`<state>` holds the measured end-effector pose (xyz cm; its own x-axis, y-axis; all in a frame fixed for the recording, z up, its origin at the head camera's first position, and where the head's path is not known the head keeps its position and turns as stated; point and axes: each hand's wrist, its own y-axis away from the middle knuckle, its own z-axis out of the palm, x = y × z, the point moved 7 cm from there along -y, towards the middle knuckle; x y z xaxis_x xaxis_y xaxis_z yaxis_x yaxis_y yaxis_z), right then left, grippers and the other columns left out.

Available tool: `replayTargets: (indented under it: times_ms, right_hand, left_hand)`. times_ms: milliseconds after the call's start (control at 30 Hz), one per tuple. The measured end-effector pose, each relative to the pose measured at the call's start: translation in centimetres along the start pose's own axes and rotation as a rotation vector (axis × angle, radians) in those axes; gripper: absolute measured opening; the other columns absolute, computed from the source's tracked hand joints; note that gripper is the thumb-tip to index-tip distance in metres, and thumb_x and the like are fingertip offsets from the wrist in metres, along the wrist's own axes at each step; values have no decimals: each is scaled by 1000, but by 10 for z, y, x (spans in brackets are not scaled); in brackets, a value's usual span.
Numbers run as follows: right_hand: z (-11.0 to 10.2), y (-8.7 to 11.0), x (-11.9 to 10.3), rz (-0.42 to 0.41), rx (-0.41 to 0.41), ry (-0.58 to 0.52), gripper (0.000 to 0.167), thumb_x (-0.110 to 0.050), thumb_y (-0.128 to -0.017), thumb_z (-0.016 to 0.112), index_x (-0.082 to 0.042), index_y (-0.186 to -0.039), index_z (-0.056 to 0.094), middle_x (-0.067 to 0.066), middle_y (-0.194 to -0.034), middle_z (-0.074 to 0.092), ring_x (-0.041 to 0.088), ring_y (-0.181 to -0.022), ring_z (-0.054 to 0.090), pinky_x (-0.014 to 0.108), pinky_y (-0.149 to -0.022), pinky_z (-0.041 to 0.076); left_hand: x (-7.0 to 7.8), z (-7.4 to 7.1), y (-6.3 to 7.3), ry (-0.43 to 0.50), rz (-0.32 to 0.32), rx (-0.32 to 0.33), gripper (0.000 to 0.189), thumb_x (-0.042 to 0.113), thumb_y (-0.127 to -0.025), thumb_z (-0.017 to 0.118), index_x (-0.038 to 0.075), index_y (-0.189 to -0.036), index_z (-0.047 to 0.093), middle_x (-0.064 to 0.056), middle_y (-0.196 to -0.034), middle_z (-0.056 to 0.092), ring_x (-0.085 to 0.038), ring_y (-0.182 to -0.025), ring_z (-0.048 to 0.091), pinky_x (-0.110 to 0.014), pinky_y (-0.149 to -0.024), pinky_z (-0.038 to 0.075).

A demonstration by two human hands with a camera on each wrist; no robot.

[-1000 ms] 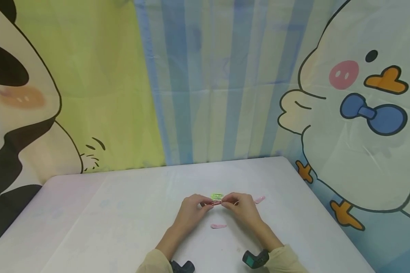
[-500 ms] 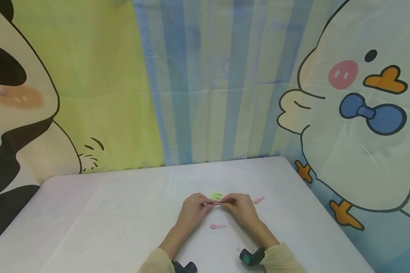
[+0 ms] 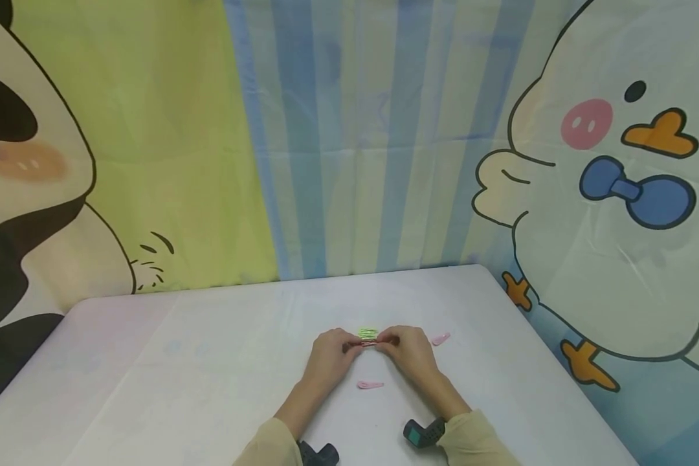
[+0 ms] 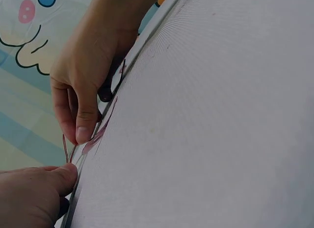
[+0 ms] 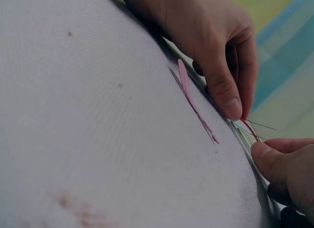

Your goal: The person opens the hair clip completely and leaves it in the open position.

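A red hair clip is held level between both hands, low over the white table. My left hand pinches its left end between thumb and fingers. At the other end, the thumb and fingers of my right hand pinch it. In the right wrist view the thin red clip spans the gap between the fingertips. Several green hair clips lie in a stack just beyond it. Nearer the body lies a pink hair clip, between the forearms. The fingertips hide both ends of the red clip.
Another pink hair clip lies to the right of the right hand. The white table ends at a curtain printed with stripes and cartoon animals. Dark devices sit at the wrists.
Both hands, still pinching the red hair clip, have moved slightly away from the body, closer to the green clips. The right-hand pink clip shows more fully than a second ago.
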<state>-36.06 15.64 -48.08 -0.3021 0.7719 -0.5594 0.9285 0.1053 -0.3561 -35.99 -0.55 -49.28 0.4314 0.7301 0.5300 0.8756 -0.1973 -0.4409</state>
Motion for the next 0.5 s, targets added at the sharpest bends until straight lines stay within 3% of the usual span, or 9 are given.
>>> replayTargets:
  times_ms: [500]
  right_hand:
    - [4,-5,0,29,-28,15,9,-20,-74,80,-21,-81,75,-7,-80,72,2,-67,56,21,-61,43]
  left_hand:
    - [-6,3,-4,5,-89,-69,11,24,-79,77,20,-90,77,9,-72,62,-3,-62,45,-18,-56,37]
